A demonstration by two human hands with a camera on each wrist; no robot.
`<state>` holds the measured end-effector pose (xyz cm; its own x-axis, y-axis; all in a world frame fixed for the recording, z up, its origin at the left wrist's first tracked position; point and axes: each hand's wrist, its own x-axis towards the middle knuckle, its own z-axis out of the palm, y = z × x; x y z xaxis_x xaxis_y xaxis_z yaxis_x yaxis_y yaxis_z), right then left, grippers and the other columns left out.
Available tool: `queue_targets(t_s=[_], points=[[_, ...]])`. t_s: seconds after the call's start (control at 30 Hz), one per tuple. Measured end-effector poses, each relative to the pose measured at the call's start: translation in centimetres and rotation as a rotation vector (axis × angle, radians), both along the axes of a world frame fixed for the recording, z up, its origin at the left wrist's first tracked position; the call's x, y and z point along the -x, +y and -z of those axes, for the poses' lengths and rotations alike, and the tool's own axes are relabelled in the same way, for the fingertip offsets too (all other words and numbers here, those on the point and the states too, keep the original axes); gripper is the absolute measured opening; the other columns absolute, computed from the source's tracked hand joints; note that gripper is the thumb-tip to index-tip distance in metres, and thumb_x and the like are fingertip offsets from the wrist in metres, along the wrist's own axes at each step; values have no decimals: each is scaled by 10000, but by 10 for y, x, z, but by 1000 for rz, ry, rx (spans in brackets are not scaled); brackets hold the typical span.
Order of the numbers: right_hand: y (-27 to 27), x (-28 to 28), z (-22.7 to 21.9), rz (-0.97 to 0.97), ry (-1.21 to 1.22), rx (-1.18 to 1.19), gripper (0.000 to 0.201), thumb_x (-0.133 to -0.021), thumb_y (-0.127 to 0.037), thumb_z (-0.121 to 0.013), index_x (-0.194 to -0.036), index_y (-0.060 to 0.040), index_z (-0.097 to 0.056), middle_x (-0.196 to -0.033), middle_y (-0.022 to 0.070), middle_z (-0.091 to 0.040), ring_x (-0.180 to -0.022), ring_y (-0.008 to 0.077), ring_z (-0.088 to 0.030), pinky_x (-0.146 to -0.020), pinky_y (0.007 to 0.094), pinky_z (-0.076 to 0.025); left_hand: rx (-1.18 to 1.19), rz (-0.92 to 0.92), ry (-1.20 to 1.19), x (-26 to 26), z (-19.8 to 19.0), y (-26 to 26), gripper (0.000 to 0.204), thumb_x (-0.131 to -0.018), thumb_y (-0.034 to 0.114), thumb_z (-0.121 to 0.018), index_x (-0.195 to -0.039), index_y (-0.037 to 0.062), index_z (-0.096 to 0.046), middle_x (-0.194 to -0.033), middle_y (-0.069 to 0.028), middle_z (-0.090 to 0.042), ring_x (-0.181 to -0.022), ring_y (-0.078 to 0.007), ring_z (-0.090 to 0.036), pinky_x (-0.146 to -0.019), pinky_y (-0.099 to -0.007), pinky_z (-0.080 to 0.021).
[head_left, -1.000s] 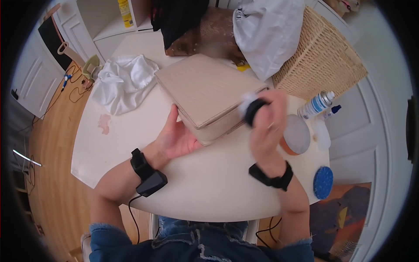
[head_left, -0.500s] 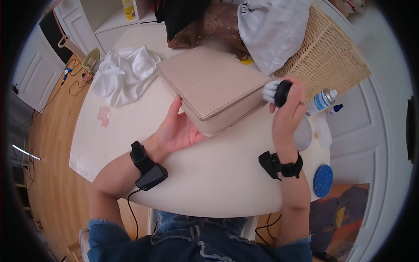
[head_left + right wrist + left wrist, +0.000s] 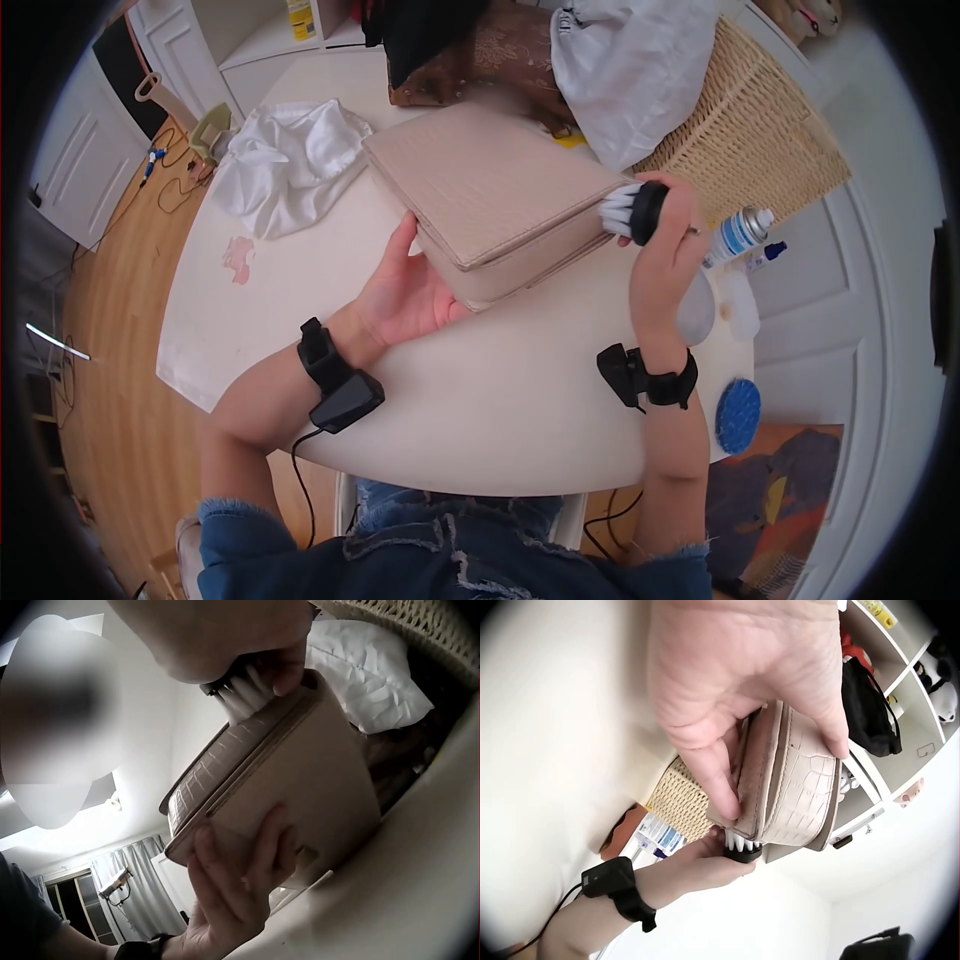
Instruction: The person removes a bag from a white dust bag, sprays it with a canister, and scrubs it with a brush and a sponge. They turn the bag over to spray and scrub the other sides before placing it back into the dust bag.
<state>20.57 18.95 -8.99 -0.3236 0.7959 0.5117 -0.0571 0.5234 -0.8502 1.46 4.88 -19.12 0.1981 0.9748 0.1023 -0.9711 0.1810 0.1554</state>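
A beige handbag (image 3: 490,190) with a crocodile-pattern surface is held tilted over the white table. My left hand (image 3: 405,295) grips its near left end, thumb on one face and fingers beneath; the left wrist view shows thumb and fingers on either side of the bag's body (image 3: 799,776). In my right hand (image 3: 668,265) is a round black brush (image 3: 650,210) with white bristles. The bristles (image 3: 244,697) meet the bag's narrow side close to its far right corner, as the right wrist view shows. Some right-hand fingers are hidden behind the brush.
A crumpled white satin cloth (image 3: 290,165) lies to the left. A spray can (image 3: 738,235), a small blue-capped bottle (image 3: 768,255) and a blue round pad (image 3: 738,415) are at right. Behind stand a wicker basket (image 3: 760,120), a white fabric bag (image 3: 635,85) and a brown patterned bag (image 3: 490,60).
My right hand has carried the brush rightward along the bag's side to the far right corner, nearly still over the last half second. The left hand keeps its grip on the handbag.
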Motion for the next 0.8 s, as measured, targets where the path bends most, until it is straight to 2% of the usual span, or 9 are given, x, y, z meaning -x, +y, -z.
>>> queue_targets(t_s=[0.13, 0.17, 0.2, 0.37, 0.4, 0.47, 0.6, 0.7, 0.8], points=[[-15, 8, 12, 41, -61, -470, 275, -973, -119, -330, -966, 27, -562, -831, 79, -535, -786, 170, -530, -709, 318, -438, -28, 6, 34, 0, -1, 1, 898, -866, 741, -343, -1489, 109, -208, -1500, -171, -287, -1315, -361, -410, -987, -481, -483], [-27, 10, 17, -33, -50, -610, 231, -924, -101, -378, -969, 30, -563, -864, 120, -546, -790, 198, -536, -698, 333, -444, -27, 7, 34, 0, 0, 1, 898, -866, 741, -343, -1489, 109, -208, -1500, -171, -287, -1315, -361, -410, -987, -481, -483], [-37, 10, 24, -177, -43, -677, 251, -798, -113, -599, -1022, -1, -579, -927, 167, -555, -801, 324, -571, -708, 367, -491, -62, 10, -39, 0, 0, 0, 900, -863, 744, -344, -1489, 112, -207, -1500, -172, -286, -1312, -362, -411, -993, -487, -476], [-57, 13, 22, -446, -259, -1092, 329, -677, -90, -647, -987, 0, -586, -992, 135, -539, -831, 296, -595, -687, 380, -520, 14, -89, 136, 1, 3, -2, 904, -859, 744, -358, -1488, 112, -205, -1496, -181, -288, -1300, -373, -418, -999, -485, -473], [-46, 11, 19, -481, -214, -1015, 208, -732, -73, -604, -926, 1, -589, -925, 120, -566, -798, 275, -602, -684, 382, -518, -44, -33, 16, 4, 9, -1, 906, -861, 740, -363, -1488, 107, -200, -1499, -184, -279, -1307, -378, -407, -1007, -476, -469], [-16, 5, 29, -156, -104, -1026, 126, -792, -62, -554, -884, 18, -583, -851, 126, -580, -738, 276, -592, -690, 370, -510, -104, 22, -104, 5, 9, 0, 908, -863, 735, -369, -1489, 101, -195, -1501, -188, -270, -1314, -384, -397, -1014, -467, -465], [29, -8, 19, 102, -31, -333, 164, -879, -65, -450, -882, 43, -573, -813, 157, -583, -699, 303, -577, -669, 323, -470, -39, -8, -8, 4, 6, 2, 912, -866, 726, -381, -1495, 97, -178, -1516, -188, -236, -1332, -385, -373, -1034, -452, -449], [23, -9, 14, 110, -96, -596, 187, -894, -62, -412, -881, 34, -572, -806, 163, -580, -700, 298, -580, -661, 322, -461, -3, -48, 66, 0, -3, 2, 908, -866, 725, -381, -1496, 101, -182, -1518, -180, -236, -1335, -369, -375, -1027, -448, -456], [-1, 2, 23, -128, -66, -798, 129, -798, -46, -526, -886, 34, -576, -847, 189, -571, -701, 345, -591, -601, 383, -500, 37, -81, 95, -2, -9, -1, 908, -860, 709, -426, -1485, 94, -192, -1502, -172, -277, -1338, -344, -380, -1032, -450, -448]])
